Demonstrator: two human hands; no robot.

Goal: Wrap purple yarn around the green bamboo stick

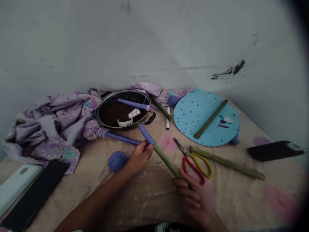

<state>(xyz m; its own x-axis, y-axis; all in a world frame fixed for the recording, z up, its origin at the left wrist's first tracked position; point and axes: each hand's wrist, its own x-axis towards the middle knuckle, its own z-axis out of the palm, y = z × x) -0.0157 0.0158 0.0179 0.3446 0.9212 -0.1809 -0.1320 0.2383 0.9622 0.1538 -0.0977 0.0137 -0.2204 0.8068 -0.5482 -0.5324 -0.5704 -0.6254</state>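
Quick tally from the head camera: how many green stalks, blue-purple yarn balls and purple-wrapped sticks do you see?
Green stalks: 4
Yarn balls: 3
Purple-wrapped sticks: 2
Total: 9

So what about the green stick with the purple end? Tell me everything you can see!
It is a slim green stalk, a bit like bamboo, with smooth purple wrapping over its upper end. It slants upward, gripped by the left hand near where green meets purple. Its lower end reaches the right hand.
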